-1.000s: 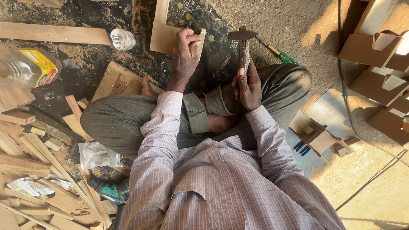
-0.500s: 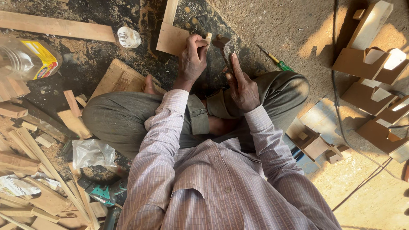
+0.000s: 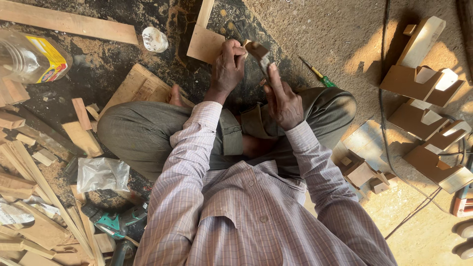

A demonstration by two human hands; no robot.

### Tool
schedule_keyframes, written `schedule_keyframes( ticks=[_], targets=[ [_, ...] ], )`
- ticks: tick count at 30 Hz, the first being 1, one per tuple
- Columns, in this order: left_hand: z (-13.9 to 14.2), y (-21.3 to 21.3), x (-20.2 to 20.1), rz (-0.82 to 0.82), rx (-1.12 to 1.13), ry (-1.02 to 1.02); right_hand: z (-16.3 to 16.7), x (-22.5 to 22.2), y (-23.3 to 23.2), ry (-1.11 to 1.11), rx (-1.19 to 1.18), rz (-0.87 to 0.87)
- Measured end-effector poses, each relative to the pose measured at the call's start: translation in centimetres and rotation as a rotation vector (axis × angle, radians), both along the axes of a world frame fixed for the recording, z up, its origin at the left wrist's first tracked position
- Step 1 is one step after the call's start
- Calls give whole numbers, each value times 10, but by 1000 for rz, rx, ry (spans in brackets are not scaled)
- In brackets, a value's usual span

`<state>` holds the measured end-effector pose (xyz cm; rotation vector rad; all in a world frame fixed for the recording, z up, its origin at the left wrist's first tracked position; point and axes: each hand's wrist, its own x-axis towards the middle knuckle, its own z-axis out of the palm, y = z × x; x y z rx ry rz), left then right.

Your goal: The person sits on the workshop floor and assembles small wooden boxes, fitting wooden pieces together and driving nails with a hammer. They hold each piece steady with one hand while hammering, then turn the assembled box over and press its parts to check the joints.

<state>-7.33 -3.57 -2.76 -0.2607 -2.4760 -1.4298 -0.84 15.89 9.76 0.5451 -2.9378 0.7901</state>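
Nailing step in hand, judged; left hand (image 3: 227, 70) pinching small wood piece (image 3: 245, 45) at edge of flat board (image 3: 205, 44); right hand (image 3: 283, 101) closed on hammer (image 3: 262, 58), head up by the piece; hammer's long axis running from palm away from body, tilted left; next calls for short, square strike clear of fingers.

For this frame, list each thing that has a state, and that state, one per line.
Left hand: closed, pinching a small wooden piece against the board.
Right hand: gripping the hammer handle.
Hammer: raised off the floor, head beside the left hand.
Wooden board: lying flat on the floor.
Screwdriver: lying on the floor, untouched.
Plastic bottle: lying on its side.
Cordless drill: lying among wood scraps.
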Motion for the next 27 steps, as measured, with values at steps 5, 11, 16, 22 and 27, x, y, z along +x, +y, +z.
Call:
schedule_keyframes(
  ticks=[5,11,16,22,27],
  targets=[
    [1,-1,-2,-11,45,-30,0,-3,0,-133,152,-24],
    [3,-2,-3,-1,42,10,-6,-2,0,64,-112,11],
    [6,-3,-2,3,44,-22,-10,-2,-1,-117,56,-21],
    [6,-1,-6,7,13,-34,-13,-4,3,-82,55,23],
    [6,0,-4,18,21,-52,-20,-3,7,4,-46,19]
  ],
)
